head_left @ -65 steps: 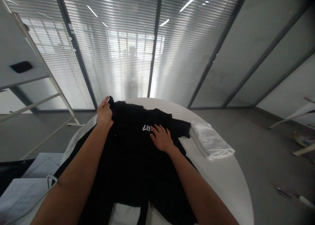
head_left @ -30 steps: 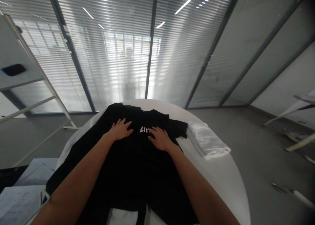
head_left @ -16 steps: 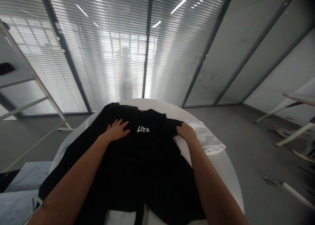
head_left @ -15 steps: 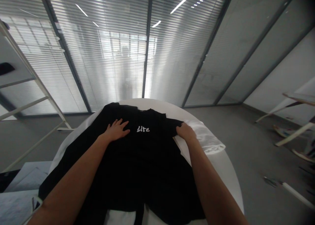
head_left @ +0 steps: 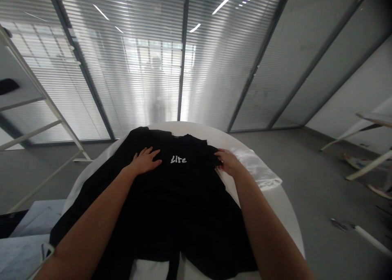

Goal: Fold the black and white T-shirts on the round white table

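Observation:
A black shirt [head_left: 180, 198] with white lettering on its chest lies spread over a round white table [head_left: 283, 206]. My left hand [head_left: 145, 161] rests palm down on the chest, left of the lettering, with its fingers spread. At the shirt's right sleeve [head_left: 212, 152], my right hand [head_left: 227, 162] has its fingers closed on the fabric near the sleeve end. The sleeve is bunched in toward the shoulder. Just beyond that hand, a shiny white folded cloth [head_left: 260, 172] lies on the table.
A white metal frame [head_left: 61, 116] like a ladder or easel stands at left, near pale sheets [head_left: 36, 218]. Glass partitions with blinds [head_left: 147, 67] rise behind the table. Wooden-legged furniture [head_left: 372, 163] and a tool-like object [head_left: 339, 225] on the floor are at right.
My right hand has shifted slightly left, and the sleeve that stuck out to the right is now gathered closer to the shoulder. My left hand stays in place.

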Available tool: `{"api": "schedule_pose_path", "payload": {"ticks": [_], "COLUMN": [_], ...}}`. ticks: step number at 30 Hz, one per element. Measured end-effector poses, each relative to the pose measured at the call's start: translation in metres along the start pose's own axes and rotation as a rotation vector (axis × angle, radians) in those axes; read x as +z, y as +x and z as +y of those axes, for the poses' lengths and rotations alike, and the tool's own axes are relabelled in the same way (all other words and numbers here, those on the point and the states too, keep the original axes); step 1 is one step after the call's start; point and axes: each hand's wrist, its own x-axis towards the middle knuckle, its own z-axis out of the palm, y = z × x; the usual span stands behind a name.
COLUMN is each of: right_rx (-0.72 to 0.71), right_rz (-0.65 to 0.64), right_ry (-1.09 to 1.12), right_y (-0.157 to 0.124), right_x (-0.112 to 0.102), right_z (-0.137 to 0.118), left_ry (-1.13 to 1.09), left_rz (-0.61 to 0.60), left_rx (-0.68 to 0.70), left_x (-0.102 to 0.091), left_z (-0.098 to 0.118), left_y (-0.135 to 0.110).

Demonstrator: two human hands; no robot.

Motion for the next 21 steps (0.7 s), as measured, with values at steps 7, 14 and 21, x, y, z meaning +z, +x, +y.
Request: {"api": "schedule_pose_path", "payload": {"ticks": [7,14,21], "right_rx": [-0.028,-0.292,-0.094], "right_rz": [-0.04,0.049,0.037], "right_ry": [0.105,0.042,0.464], "right_y": [-0.007,-0.004,-0.013], "right_x": [0.003,0.007,0.013], "right_z": [-0.003,-0.002,-0.006], "left_ry": [0.002,-0.007,0.0], "left_rz": [0.02,0.028,0.118], "left_rx": [0.002,0.006,0.0], "left_x": [0.001,0.001,0.007], "left_z": [-0.001,0.0,-0.004], "left_y": [0.0,-0.001,0.001]}}
